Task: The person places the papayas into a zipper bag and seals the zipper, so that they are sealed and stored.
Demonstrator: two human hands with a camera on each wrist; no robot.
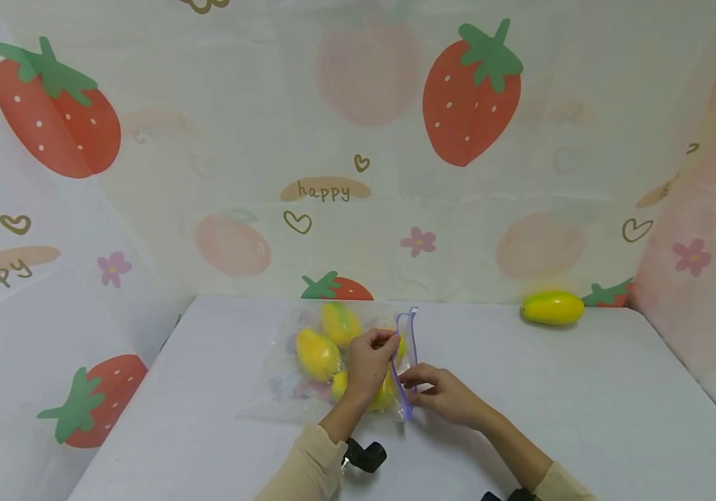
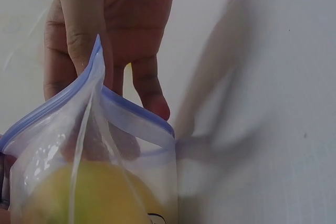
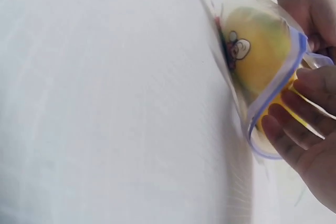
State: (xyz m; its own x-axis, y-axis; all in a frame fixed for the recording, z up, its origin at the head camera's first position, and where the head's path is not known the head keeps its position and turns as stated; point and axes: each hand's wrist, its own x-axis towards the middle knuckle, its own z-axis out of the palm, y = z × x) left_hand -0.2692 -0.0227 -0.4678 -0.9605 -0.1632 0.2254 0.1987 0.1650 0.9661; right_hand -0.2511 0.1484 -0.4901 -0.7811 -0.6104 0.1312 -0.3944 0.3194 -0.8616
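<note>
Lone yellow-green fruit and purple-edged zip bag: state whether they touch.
Apart. The head view shows white tabletop between the lone yellow-green fruit and the purple-edged zip bag.

Flat white tabletop (image 1: 558,403) under the grip, soft grey shadows (image 2: 215,77) close by. Beyond the grip — upright cream sheet (image 1: 239,90) printed with red, green-leafed strawberries (image 1: 472,104), brown-outlined hearts (image 1: 298,231), pink five-petalled flowers (image 1: 418,241). Left of the grip, whitish printed sheet (image 1: 82,313); right — pinkish printed sheet (image 1: 708,334). Light diffuse.
</note>
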